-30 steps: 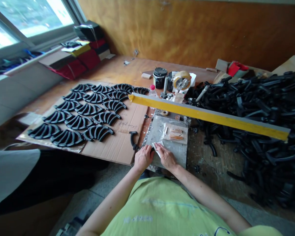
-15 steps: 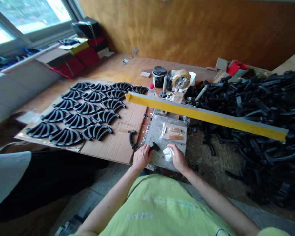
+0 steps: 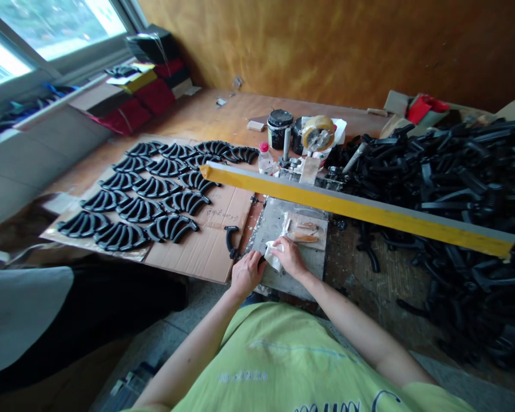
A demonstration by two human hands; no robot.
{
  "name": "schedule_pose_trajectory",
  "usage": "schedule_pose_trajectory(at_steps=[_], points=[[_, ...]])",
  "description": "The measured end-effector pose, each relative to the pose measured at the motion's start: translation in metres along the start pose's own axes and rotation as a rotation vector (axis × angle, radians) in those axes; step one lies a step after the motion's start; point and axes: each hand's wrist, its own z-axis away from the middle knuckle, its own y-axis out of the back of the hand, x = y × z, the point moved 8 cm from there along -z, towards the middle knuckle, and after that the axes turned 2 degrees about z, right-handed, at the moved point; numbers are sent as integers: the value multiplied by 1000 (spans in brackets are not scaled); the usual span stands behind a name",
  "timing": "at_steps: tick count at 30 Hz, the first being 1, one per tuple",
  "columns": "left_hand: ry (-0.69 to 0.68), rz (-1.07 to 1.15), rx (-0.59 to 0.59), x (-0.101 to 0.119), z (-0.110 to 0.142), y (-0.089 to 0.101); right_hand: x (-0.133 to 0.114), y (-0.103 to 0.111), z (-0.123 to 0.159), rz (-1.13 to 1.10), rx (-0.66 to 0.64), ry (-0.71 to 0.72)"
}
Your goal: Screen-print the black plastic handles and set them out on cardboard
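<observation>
Pressing a white cloth (image 3: pixel 273 256) down with the fingers, the right hand (image 3: pixel 289 258) lies over the near left part of a grey metal plate (image 3: pixel 313 260) at the front edge of the workbench (image 3: pixel 210 117). The cloth is crumpled and pinched under the fingertips, so this hand is closed on it. The left hand (image 3: pixel 246 276) sits just beside it, at the plate's left edge, curled around a small black part (image 3: pixel 262 261) of which only a sliver shows between the two hands; the cloth rests against that part. Both forearms reach out from a yellow-green shirt (image 3: pixel 283 372).

Farther back on the plate lies a clear packet (image 3: pixel 304 229) with orange pieces inside. A long yellow bar (image 3: pixel 356 209) runs slantwise above the plate, from the left near a small bottle with a red cap (image 3: pixel 265 158) out to the far right. Left of the plate, one black curved handle (image 3: pixel 230 240) lies alone on a sheet of cardboard (image 3: pixel 214 246). Farther left on the same sheet, many black curved pieces (image 3: pixel 150 189) are laid out in neat rows. To the right, a big loose heap of black handles (image 3: pixel 459 194) covers the bench. Behind the bar stand a black pot (image 3: pixel 278 128) and a roll of tape (image 3: pixel 318 133). At the far left, another person's sleeve (image 3: pixel 21 315) shows at the picture's edge.
</observation>
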Motion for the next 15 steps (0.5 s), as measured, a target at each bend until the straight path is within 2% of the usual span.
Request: schedule_pose_trajectory(at_steps=[5, 9, 12, 15], points=[[18, 3, -15, 0, -1, 0, -4, -9, 0, 118, -147, 71], [-5, 27, 5, 0, 0, 2, -1, 1, 23, 180, -208, 57], [-19, 39, 31, 0, 0, 3, 8, 22, 46, 161, -238, 10], [-33, 44, 58, 0, 1, 3, 31, 60, 61, 60, -216, -142]])
